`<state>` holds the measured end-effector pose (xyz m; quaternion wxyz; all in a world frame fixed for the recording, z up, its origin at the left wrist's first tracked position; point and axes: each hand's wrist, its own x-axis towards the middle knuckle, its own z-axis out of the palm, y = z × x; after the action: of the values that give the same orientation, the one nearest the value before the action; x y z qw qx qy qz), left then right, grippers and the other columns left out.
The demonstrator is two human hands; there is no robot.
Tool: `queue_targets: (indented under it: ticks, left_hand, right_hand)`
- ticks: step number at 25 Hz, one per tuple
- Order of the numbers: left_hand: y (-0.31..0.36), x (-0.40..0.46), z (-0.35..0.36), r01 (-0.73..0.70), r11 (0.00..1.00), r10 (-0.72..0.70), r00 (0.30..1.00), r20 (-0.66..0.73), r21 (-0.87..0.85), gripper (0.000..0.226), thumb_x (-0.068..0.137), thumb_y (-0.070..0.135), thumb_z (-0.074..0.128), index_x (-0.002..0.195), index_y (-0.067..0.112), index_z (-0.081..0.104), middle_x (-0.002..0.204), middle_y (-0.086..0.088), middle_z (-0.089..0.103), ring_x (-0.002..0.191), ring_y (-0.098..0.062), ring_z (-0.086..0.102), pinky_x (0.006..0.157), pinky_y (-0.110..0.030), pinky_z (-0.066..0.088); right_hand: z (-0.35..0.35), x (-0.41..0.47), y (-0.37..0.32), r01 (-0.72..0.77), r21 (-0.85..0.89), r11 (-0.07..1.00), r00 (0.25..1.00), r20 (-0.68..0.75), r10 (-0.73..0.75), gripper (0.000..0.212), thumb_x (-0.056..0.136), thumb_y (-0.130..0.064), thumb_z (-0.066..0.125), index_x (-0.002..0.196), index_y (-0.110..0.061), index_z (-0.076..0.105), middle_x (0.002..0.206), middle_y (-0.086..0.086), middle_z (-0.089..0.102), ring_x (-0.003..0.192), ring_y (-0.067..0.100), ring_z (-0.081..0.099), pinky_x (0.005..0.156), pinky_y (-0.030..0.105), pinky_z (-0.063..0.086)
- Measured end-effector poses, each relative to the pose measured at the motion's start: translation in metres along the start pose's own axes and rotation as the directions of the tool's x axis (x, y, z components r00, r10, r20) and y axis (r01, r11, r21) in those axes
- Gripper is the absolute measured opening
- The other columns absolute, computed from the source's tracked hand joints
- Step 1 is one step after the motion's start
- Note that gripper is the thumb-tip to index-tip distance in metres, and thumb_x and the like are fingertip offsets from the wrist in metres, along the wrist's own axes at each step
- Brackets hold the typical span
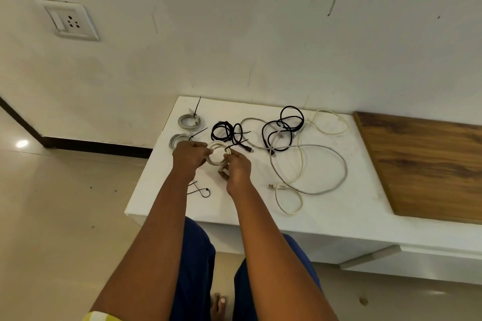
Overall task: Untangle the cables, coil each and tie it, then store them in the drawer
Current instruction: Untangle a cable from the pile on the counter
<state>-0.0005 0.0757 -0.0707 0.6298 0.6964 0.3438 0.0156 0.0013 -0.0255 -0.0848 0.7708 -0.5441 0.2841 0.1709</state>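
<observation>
My left hand and my right hand both hold a coiled cream cable just above the white cabinet top. A black zip tie loops round the coil's right side, where my right fingers pinch it. Two grey coils, each tied with a black zip tie, lie at the back left and behind my left hand. A tied black coil lies behind the cream one. To the right sprawls a tangle: a black cable, a grey cable and a cream cable.
Loose black zip ties lie near my left forearm. A wooden panel covers the cabinet top's right end. A drawer front with a handle runs below the front edge. A wall socket is at upper left.
</observation>
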Motion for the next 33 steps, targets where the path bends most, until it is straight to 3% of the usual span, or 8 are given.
queue_targets:
  ticks: [3, 6, 13, 18, 23, 27, 30, 33]
  left_hand:
    - [-0.007, 0.011, -0.003, -0.105, 0.969, 0.131, 0.986, -0.104, 0.221, 0.025, 0.078, 0.008, 0.074, 0.102, 0.005, 0.069, 0.102, -0.016, 0.068, 0.089, -0.024, 0.062, 0.086, -0.029, 0.05]
    - [-0.013, 0.016, -0.003, -0.132, 0.924, 0.165, 0.984, -0.062, 0.359, 0.028, 0.08, 0.01, 0.072, 0.106, 0.001, 0.067, 0.113, -0.015, 0.066, 0.107, -0.026, 0.059, 0.082, -0.023, 0.04]
    - [-0.003, 0.001, 0.019, -0.435, 0.768, 0.5, 0.866, -0.016, 0.47, 0.023, 0.082, 0.008, 0.067, 0.105, 0.003, 0.067, 0.107, -0.014, 0.065, 0.102, -0.025, 0.058, 0.088, -0.026, 0.039]
    - [-0.006, -0.029, 0.066, -0.425, 0.833, 0.367, 0.904, 0.221, 0.355, 0.022, 0.087, 0.007, 0.061, 0.108, 0.006, 0.065, 0.107, -0.01, 0.066, 0.093, -0.02, 0.061, 0.072, -0.021, 0.043]
    - [-0.014, -0.05, 0.097, -0.381, 0.814, 0.125, 0.853, 0.507, 0.439, 0.039, 0.089, 0.009, 0.06, 0.127, 0.005, 0.052, 0.123, -0.013, 0.06, 0.111, -0.027, 0.056, 0.083, -0.03, 0.046]
    - [-0.021, -0.062, 0.109, -0.535, 0.654, 0.13, 0.776, 0.618, 0.535, 0.046, 0.088, 0.021, 0.064, 0.13, 0.007, 0.05, 0.128, -0.011, 0.054, 0.117, -0.026, 0.05, 0.091, -0.029, 0.042]
    - [-0.021, -0.067, 0.112, -0.39, 0.807, 0.066, 0.805, 0.589, 0.443, 0.03, 0.098, 0.022, 0.045, 0.123, 0.007, 0.054, 0.124, -0.012, 0.058, 0.105, -0.026, 0.056, 0.085, -0.032, 0.046]
    - [-0.017, -0.07, 0.109, -0.215, 0.915, -0.058, 0.768, 0.638, 0.342, 0.039, 0.093, 0.041, 0.052, 0.119, 0.012, 0.053, 0.109, -0.008, 0.062, 0.083, -0.017, 0.058, 0.069, -0.024, 0.048]
  right_hand:
    - [0.003, 0.004, 0.013, 0.084, -0.252, 0.964, 0.992, -0.066, -0.104, 0.025, 0.085, -0.003, 0.06, 0.109, -0.007, 0.062, 0.111, 0.014, 0.063, 0.093, 0.023, 0.059, 0.084, 0.035, 0.052]
    - [-0.001, 0.005, 0.011, 0.145, -0.462, 0.875, 0.984, -0.021, -0.175, 0.026, 0.085, 0.002, 0.049, 0.101, -0.004, 0.068, 0.1, 0.017, 0.067, 0.08, 0.024, 0.056, 0.07, 0.033, 0.047]
    - [-0.034, 0.005, -0.025, 0.268, -0.799, 0.538, 0.913, 0.033, -0.406, 0.024, 0.092, -0.02, 0.049, 0.109, -0.018, 0.066, 0.112, 0.004, 0.064, 0.102, 0.024, 0.06, 0.074, 0.028, 0.043]
    - [-0.082, 0.013, -0.046, 0.18, -0.974, 0.138, 0.799, 0.063, -0.598, 0.032, 0.089, -0.013, 0.053, 0.12, -0.02, 0.055, 0.126, 0.008, 0.046, 0.12, 0.026, 0.044, 0.093, 0.037, 0.039]
    - [-0.114, 0.019, -0.055, 0.155, -0.947, 0.28, 0.883, 0.006, -0.47, 0.028, 0.09, -0.014, 0.055, 0.118, -0.016, 0.059, 0.122, 0.006, 0.059, 0.112, 0.026, 0.057, 0.082, 0.03, 0.042]
    - [-0.127, 0.023, -0.068, 0.244, -0.752, 0.613, 0.895, -0.068, -0.44, 0.019, 0.087, -0.009, 0.06, 0.105, -0.005, 0.066, 0.111, 0.017, 0.066, 0.102, 0.035, 0.062, 0.091, 0.043, 0.051]
    - [-0.132, 0.02, -0.074, 0.315, -0.616, 0.722, 0.882, -0.09, -0.462, 0.018, 0.086, -0.002, 0.059, 0.103, 0.002, 0.065, 0.099, 0.019, 0.067, 0.088, 0.036, 0.064, 0.085, 0.051, 0.053]
    - [-0.133, 0.014, -0.079, 0.391, -0.48, 0.786, 0.864, -0.103, -0.492, 0.019, 0.087, 0.001, 0.057, 0.105, 0.003, 0.063, 0.09, 0.016, 0.063, 0.074, 0.027, 0.061, 0.07, 0.04, 0.058]
